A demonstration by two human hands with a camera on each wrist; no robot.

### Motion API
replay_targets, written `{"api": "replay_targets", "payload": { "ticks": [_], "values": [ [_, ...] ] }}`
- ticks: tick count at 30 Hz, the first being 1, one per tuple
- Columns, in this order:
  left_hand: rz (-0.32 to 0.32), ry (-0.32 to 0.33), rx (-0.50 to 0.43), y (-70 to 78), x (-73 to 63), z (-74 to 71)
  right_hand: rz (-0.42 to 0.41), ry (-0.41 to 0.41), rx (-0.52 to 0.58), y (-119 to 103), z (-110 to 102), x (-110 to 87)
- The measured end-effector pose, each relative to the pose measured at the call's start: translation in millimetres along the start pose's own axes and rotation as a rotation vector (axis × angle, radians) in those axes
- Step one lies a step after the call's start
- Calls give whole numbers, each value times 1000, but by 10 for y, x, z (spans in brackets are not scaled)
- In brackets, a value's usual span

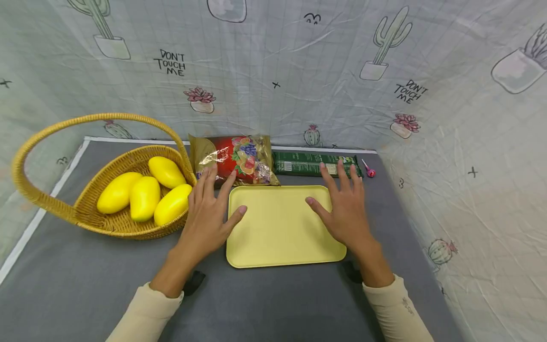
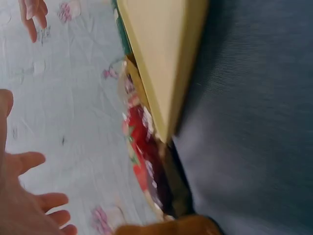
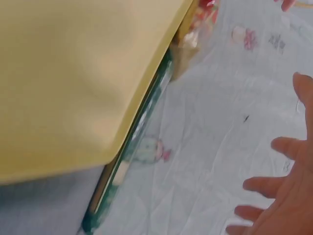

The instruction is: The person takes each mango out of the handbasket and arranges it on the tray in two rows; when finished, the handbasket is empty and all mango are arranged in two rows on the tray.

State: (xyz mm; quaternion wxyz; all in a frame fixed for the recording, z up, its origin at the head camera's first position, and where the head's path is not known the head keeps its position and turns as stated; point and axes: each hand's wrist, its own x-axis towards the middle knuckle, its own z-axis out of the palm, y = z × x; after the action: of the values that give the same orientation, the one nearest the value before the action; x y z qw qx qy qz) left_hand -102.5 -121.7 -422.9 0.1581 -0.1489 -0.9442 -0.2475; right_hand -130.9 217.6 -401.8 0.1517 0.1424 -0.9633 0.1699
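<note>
Both hands hover with fingers spread over a pale yellow tray (image 1: 284,225) and hold nothing. My left hand (image 1: 208,216) is above the tray's left edge, beside the wicker basket. My right hand (image 1: 344,211) is above its right side. Behind the tray lies a red and gold candy bag (image 1: 239,159), printed with fruit. To its right is a flat dark green packet (image 1: 314,164). A pink lollipop (image 1: 370,172) lies beyond the packet's right end. In the left wrist view, the candy bag (image 2: 142,147) shows past the tray's corner.
At the left stands a wicker basket (image 1: 91,223) with a tall arched handle and several yellow mangoes (image 1: 144,198) inside. Grey cloth (image 1: 265,304) covers the table. A pale printed curtain (image 1: 265,61) hangs behind and along the right side.
</note>
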Motion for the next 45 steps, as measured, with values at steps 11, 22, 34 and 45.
{"api": "replay_targets", "payload": {
  "ticks": [11, 22, 34, 45],
  "values": [
    [-151, 446, -122, -391, -544, -352, -178, -34, 140, -451, 111, 128],
    [-502, 751, -192, -717, -1006, -599, -306, -46, 217, -836, 243, 262],
    [-898, 703, -425, -992, -1070, -638, -405, -54, 288, -1241, 370, 427],
    [-931, 667, -769, -1097, -1074, -618, -471, -152, 353, -1647, 559, 501]
  ]
}}
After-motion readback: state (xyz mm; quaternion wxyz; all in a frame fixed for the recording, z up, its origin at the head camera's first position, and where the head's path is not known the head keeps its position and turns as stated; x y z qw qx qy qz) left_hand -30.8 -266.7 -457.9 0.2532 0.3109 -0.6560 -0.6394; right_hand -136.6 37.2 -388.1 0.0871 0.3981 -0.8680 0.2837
